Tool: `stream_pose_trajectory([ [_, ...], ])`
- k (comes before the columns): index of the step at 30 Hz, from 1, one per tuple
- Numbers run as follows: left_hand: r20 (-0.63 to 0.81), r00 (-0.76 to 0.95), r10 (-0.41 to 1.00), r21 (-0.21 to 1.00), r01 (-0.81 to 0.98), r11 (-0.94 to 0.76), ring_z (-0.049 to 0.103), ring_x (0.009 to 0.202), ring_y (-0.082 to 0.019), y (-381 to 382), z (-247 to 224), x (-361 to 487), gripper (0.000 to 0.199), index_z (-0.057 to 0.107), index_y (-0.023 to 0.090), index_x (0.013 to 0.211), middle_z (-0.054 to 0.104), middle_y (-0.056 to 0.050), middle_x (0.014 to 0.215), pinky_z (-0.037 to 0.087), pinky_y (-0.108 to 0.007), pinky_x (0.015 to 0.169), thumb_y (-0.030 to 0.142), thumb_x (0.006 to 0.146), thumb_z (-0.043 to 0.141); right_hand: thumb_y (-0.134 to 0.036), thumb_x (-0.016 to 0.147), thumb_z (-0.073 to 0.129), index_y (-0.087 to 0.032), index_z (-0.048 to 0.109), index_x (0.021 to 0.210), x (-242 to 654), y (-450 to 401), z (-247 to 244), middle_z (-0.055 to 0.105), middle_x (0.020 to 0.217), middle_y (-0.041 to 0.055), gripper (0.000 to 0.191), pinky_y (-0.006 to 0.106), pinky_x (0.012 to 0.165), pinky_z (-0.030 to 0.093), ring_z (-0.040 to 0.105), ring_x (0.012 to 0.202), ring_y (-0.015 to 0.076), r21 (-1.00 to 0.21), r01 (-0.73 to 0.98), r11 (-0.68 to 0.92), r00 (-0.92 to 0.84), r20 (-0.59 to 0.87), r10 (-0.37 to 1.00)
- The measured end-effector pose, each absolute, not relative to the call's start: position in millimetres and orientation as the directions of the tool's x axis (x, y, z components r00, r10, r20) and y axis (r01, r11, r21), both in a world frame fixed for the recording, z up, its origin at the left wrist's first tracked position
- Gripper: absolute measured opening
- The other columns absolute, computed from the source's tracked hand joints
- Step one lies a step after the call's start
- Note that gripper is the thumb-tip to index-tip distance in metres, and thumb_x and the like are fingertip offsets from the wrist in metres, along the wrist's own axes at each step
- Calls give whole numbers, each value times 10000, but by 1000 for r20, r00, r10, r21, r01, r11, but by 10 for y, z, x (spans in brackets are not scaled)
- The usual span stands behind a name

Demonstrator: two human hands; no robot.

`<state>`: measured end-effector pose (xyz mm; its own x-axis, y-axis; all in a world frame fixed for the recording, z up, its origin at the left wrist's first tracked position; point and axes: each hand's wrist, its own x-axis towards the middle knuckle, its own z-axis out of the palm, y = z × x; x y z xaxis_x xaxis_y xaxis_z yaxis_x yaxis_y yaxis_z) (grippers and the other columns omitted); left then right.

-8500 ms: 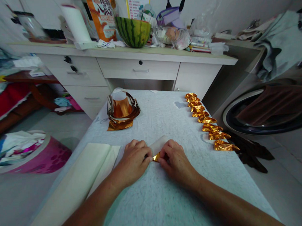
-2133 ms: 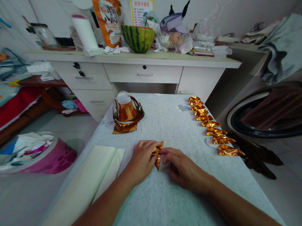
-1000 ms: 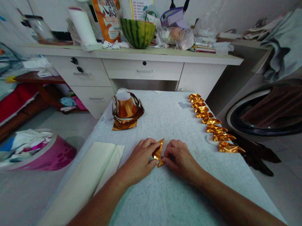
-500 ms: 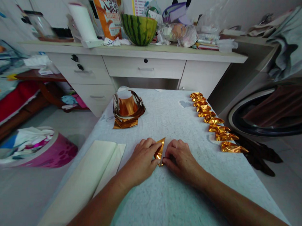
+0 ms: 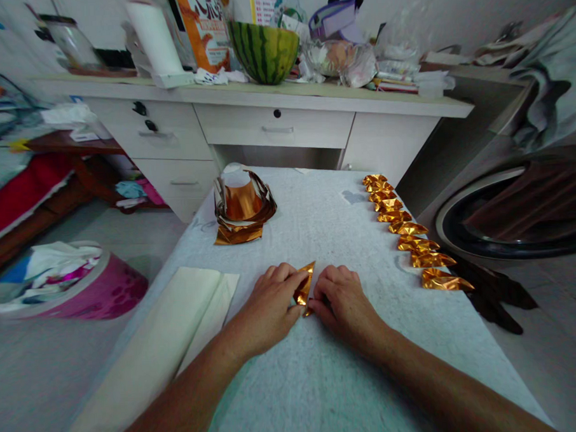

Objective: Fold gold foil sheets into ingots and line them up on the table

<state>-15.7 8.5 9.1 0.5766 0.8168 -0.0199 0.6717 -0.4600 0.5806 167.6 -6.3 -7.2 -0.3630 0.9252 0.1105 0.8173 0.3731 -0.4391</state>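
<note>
A small folded piece of gold foil paper (image 5: 305, 288) is between my hands at the middle of the table. My left hand (image 5: 274, 303) grips it from the left, thumb low and fingers over its upper part. On its right edge, near the bottom corner, my right hand (image 5: 342, 303) pinches with thumb and curled fingers; part of the foil is hidden there. Several folded gold foil pieces (image 5: 412, 244) lie in a row along the table's right side. Toward the back left sits a curled stack of gold foil sheets (image 5: 242, 205).
A folded cream sheet (image 5: 155, 349) lies on the table's left side. Past the far end stands a white cabinet (image 5: 274, 129) with a cut watermelon (image 5: 264, 54) on top. A pink bin (image 5: 104, 284) is on the floor at left, a washing machine (image 5: 482, 182) at right.
My right thumb and fingers have shifted slightly left against the foil's lower corner. My left hand keeps its grip, and the other things stay in place.
</note>
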Motion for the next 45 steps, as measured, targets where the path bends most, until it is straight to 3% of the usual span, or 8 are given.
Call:
stream_pose_trajectory([
  [21, -24, 578, 815, 626, 645, -438, 452, 1001, -210, 71, 102, -161, 316, 538, 266, 1145, 518, -17, 1073, 396, -370, 902, 224, 833, 560, -252, 833, 652, -184, 595, 772, 1661, -76, -55, 548, 874, 41, 108, 333, 734, 298, 446, 844, 206, -385, 853, 353, -350, 83, 933],
  [45, 4, 549, 836, 608, 662, -438, 466, 999, -218, 81, 31, -152, 415, 535, 270, 1185, 530, -19, 1064, 402, -363, 880, 254, 782, 635, -218, 820, 655, -186, 593, 785, 1650, -75, -63, 549, 867, 36, 79, 334, 745, 303, 447, 843, 202, -392, 851, 349, -340, 95, 935],
])
